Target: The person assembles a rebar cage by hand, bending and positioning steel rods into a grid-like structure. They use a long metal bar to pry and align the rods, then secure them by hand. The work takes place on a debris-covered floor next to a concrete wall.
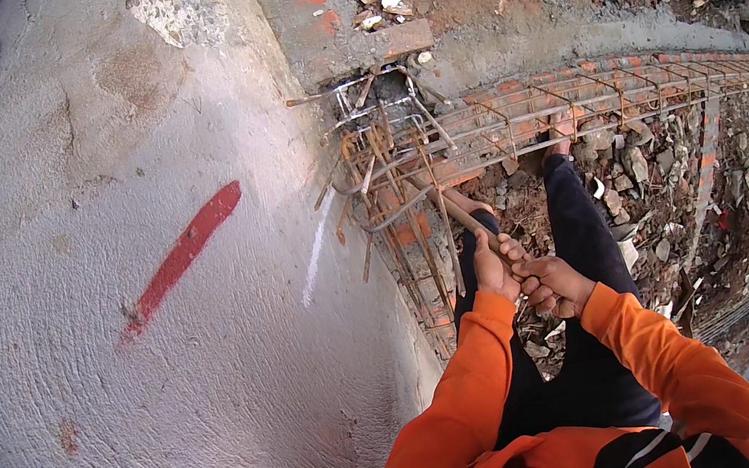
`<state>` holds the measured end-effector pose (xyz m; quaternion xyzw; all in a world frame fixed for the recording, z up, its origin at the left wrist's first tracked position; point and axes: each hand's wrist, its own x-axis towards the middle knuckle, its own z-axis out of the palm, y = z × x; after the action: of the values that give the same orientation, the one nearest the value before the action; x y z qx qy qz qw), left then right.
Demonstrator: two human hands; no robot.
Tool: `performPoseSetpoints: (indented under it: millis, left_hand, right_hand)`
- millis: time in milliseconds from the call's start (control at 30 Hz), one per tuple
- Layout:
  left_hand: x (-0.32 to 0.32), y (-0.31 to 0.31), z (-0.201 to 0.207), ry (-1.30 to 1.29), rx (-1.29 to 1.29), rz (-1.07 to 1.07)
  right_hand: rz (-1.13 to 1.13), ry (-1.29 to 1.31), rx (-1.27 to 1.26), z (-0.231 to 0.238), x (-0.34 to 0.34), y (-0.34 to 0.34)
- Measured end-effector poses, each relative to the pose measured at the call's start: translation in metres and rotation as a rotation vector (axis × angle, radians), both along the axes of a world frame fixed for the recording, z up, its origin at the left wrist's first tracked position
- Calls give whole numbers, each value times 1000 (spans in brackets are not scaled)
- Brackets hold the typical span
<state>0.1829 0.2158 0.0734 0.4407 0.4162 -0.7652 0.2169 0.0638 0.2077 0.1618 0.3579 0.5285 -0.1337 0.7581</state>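
My left hand [492, 266] is closed around a long brown rod [463, 216], its thumb lying along the top. Just to the right and lower down, my right hand [557, 283] is closed too, wrapped about the same rod's near end. From my hands the rod slants up and left into a junction of rusty reinforcing bars [392, 158], where wires and bar ends overlap. Whether its far tip hooks onto a bar is hidden in that tangle.
A long rebar cage [636, 90] runs right from the junction along a low brick course. Left stands a grey plastered wall [154, 386] with a red painted stroke [187, 257]. My bare feet [561, 132] stand among broken rubble [638, 168]. Bar ends stick out near the wall.
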Motion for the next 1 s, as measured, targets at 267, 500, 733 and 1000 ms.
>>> performPoseSetpoints:
  millis: [267,500,733,1000]
  left_hand:
    - [-12,-1,5,29,17,19]
    - [-45,19,-12,14,13,23]
    - [-90,43,-48,-40,41,95]
    - [-78,37,-41,-46,-38,71]
  right_hand:
    - [102,-31,-24,-5,-18,4]
    - [151,-172,-46,-28,-59,21]
    - [280,-248,-83,-68,-105,35]
    - [23,-310,-42,-71,-96,46]
